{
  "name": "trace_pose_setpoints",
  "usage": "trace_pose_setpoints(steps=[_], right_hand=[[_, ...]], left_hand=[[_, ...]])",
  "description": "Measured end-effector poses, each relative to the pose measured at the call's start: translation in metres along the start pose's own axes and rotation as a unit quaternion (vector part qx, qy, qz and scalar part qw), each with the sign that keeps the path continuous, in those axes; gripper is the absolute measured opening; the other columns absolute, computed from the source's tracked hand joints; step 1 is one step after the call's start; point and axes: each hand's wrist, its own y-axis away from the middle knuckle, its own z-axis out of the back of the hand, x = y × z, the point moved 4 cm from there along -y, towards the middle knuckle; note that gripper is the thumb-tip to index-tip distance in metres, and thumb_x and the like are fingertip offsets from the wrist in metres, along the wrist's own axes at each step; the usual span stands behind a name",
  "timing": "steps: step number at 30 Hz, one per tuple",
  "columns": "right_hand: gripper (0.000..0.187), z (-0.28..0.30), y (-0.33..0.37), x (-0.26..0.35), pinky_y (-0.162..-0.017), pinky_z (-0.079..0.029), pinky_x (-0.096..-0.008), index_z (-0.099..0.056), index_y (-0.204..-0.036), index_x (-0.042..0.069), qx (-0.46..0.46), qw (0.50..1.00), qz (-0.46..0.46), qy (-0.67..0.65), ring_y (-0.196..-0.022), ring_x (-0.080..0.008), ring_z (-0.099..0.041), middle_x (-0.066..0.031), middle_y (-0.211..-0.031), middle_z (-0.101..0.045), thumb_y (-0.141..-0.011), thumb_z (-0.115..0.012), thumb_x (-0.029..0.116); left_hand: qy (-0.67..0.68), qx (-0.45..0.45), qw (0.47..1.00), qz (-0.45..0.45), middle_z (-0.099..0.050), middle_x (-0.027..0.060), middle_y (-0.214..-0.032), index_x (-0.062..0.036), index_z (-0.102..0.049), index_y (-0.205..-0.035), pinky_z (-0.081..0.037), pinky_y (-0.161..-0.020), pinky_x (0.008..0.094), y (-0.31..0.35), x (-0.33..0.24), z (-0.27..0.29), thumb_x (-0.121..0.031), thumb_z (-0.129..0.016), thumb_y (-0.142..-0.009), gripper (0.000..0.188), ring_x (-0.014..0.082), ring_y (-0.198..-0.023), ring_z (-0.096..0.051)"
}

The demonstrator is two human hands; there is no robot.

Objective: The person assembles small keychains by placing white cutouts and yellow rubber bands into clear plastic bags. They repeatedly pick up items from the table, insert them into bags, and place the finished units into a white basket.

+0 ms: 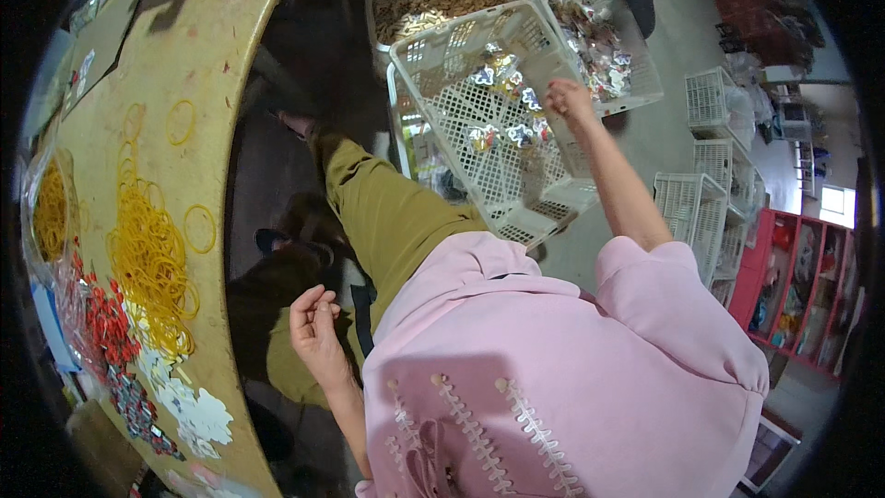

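My right hand (pixel 570 101) reaches over the right side of a white plastic basket (pixel 449 109), with its fingers curled in. Whether anything is inside the curl is hidden. In the basket lie small clear packets (pixel 498 71) with white, black, yellow and red pieces. My left hand (pixel 318 325) is near my lap, just off the table's edge. Its fingers are bent toward the thumb, and nothing shows between them. On the yellowish table (pixel 198 46) to my left lie a heap of yellow rubber bands (pixel 152 254), small red pieces (pixel 109 318), dark pieces (pixel 138 410) and white cut-out pieces (pixel 195 410).
Behind the near basket stand a basket of small tan pieces (pixel 433 14) and another of packets (pixel 599 46). More white baskets (pixel 687 203) are stacked on the floor at right, beside a red shelf unit (pixel 797 286). A bag of rubber bands (pixel 51 207) lies at far left.
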Motion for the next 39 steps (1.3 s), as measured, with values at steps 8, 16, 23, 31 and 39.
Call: trace_pose_setpoints(steps=[8,16,23,31,39], right_hand=[[0.028,-0.013,0.004,-0.177,-0.05,-0.055,-0.0387,-0.067,-0.108,0.004,-0.065,0.868,0.035,0.491,-0.062,-0.0244,-0.067,-0.0163,-0.091,-0.07,-0.08,-0.069,0.008],[0.012,-0.032,0.043,-0.154,-0.043,-0.048,-0.032,-0.057,-0.072,0.004,-0.018,0.988,-0.104,0.115,-0.05,-0.0183,-0.059,-0.0087,-0.066,-0.062,-0.081,-0.063,0.009],[0.012,-0.159,0.158,-0.002,-0.061,-0.05,-0.0268,-0.056,-0.091,0.003,0.296,0.815,-0.356,-0.348,-0.066,-0.0149,-0.056,-0.0061,-0.076,-0.057,-0.09,-0.061,0.014],[0.02,-0.275,0.369,0.051,-0.06,-0.046,-0.0255,-0.054,-0.106,0.0,0.505,0.486,-0.624,-0.346,-0.07,-0.0124,-0.05,-0.0035,-0.084,-0.052,-0.095,-0.052,0.017],[0.028,-0.292,0.369,0.062,-0.056,-0.048,-0.024,-0.063,-0.102,0.002,0.594,0.791,-0.144,0.024,-0.072,-0.013,-0.064,-0.0073,-0.086,-0.066,-0.101,-0.056,0.029]], left_hand=[[-0.068,0.004,0.998,0.013,-0.066,0.0062,-0.1,0.0016,-0.064,-0.113,-0.049,-0.08,0.0217,0.004,-0.012,0.002,0.0,-0.056,-0.098,0.017,0.0086,-0.088,-0.059],[-0.055,0.036,0.997,0.04,-0.067,0.0045,-0.099,0.0008,-0.064,-0.111,-0.048,-0.08,0.021,0.002,-0.006,-0.016,-0.001,-0.057,-0.098,0.015,0.0067,-0.085,-0.058],[0.005,0.107,0.993,0.04,-0.063,0.0071,-0.115,-0.0005,-0.055,-0.126,-0.049,-0.088,0.0239,-0.012,-0.003,-0.032,0.001,-0.059,-0.094,0.032,0.0087,-0.097,-0.059],[0.242,0.137,0.96,0.009,-0.061,0.0027,-0.114,-0.0056,-0.046,-0.137,-0.047,-0.087,0.0231,-0.034,-0.007,-0.033,-0.011,-0.071,-0.091,0.053,0.008,-0.102,-0.056],[0.182,0.054,0.98,-0.061,-0.063,-0.0019,-0.1,-0.0022,-0.057,-0.116,-0.051,-0.082,0.0227,-0.013,-0.004,0.007,-0.004,-0.072,-0.089,0.032,0.0042,-0.091,-0.059]])
